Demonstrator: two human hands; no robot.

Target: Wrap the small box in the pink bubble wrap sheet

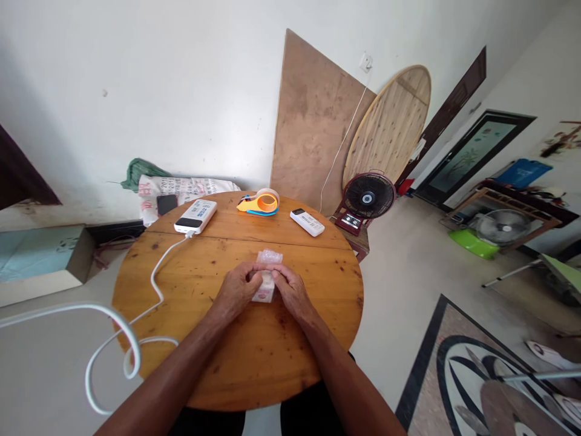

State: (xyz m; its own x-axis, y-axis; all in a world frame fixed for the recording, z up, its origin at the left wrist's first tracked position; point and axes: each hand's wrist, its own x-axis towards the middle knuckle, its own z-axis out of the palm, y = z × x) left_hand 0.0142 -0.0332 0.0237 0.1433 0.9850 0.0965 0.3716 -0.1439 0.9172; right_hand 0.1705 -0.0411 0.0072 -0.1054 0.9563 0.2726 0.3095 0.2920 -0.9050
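Note:
Both my hands rest together at the middle of a round wooden table (pixel 181 339). My left hand (pixel 235 292) and my right hand (pixel 291 292) pinch a small white packet with pink print (pixel 264 290) that lies on the table between them. A bit of clear plastic wrap (pixel 269 257) sticks out just beyond my fingertips. Whether the wrap is part of the packet I cannot tell. The fingers of both hands are curled and closed on the packet.
At the table's far side lie a white power bank (pixel 196 216) with a white cable (pixel 154 281), an orange tape dispenser (pixel 260 202) and a white remote (pixel 307 222). A black phone (pixel 166 203) lies on a sack. A small fan (pixel 368 197) stands behind; boards lean on the wall.

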